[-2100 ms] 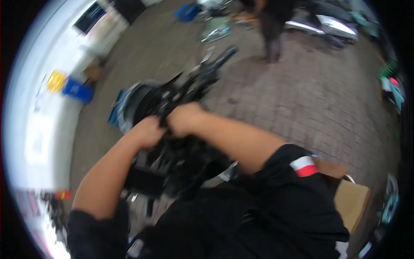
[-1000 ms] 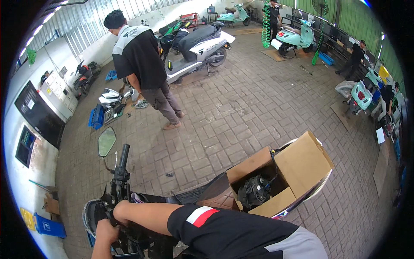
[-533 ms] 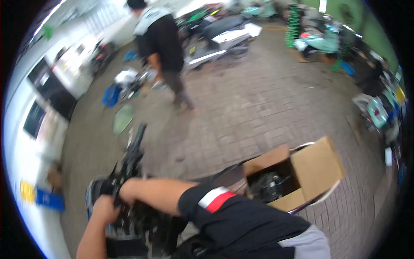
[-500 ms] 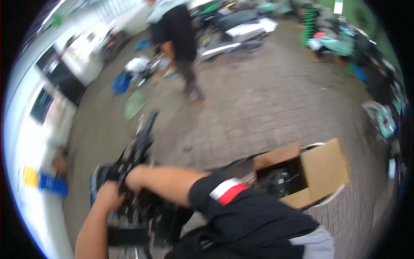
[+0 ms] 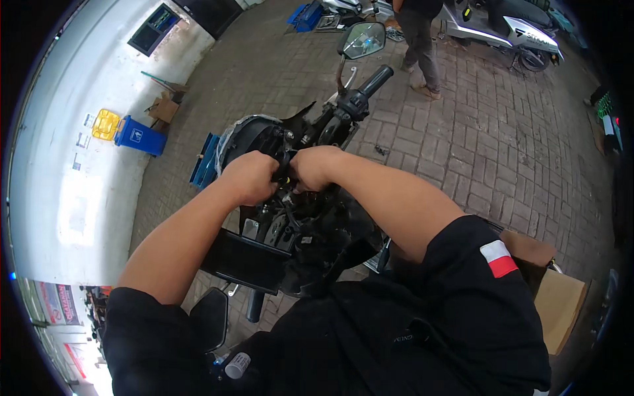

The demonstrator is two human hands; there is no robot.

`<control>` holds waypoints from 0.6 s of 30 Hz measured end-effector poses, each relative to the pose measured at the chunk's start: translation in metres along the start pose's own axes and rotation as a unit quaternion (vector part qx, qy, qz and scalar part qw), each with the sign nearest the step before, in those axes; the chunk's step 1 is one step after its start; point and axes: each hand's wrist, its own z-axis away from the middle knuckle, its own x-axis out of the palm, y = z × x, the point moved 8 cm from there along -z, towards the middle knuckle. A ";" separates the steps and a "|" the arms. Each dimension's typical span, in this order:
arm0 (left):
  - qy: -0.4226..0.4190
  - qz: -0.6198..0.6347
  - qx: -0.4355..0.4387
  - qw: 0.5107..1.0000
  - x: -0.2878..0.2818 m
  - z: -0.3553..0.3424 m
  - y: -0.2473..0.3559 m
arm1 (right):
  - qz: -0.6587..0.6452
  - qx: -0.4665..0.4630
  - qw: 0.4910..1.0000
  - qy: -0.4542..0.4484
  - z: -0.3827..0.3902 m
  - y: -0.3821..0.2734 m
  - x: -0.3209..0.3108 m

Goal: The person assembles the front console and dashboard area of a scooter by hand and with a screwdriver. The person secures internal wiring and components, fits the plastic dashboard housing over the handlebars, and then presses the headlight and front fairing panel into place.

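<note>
A black scooter (image 5: 343,228) stands before me, its front section uncovered so that wiring and inner parts show. My left hand (image 5: 249,177) is closed, fingers curled in among these parts behind the front panel (image 5: 249,135). Facing it, my right hand (image 5: 318,166) is closed too, its fingertips bent down and hidden. Between the hands runs something thin and black; what each hand grips cannot be made out. A handlebar grip (image 5: 376,80) and a mirror (image 5: 363,39) rise beyond my right hand. Below my left hand lies a flat black panel (image 5: 246,261).
A second mirror (image 5: 210,318) is beside my left sleeve. At right stands an open cardboard box (image 5: 560,307). A blue bin with a yellow lid (image 5: 140,136) stands by the left wall. Farther off are a person (image 5: 421,43) and a parked silver-black scooter (image 5: 528,36).
The view has swung, so the scooter, both hands and the box appear farther right. The walking person now shows at upper right. Both hands stay at the scooter's front section.
</note>
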 end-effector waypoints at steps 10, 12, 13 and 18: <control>-0.003 0.068 0.021 0.997 0.009 -0.005 -0.003 | -0.019 0.018 1.000 0.008 0.015 -0.004 -0.013; -0.003 0.074 0.038 0.997 0.007 -0.005 -0.001 | -0.012 0.012 1.000 0.007 0.010 0.000 -0.008; -0.003 0.075 0.046 0.996 0.007 -0.005 0.001 | -0.009 0.008 1.000 0.008 0.008 0.000 -0.007; -0.005 0.084 0.051 0.995 0.013 -0.006 0.000 | 0.015 -0.025 1.000 -0.006 0.003 -0.003 -0.003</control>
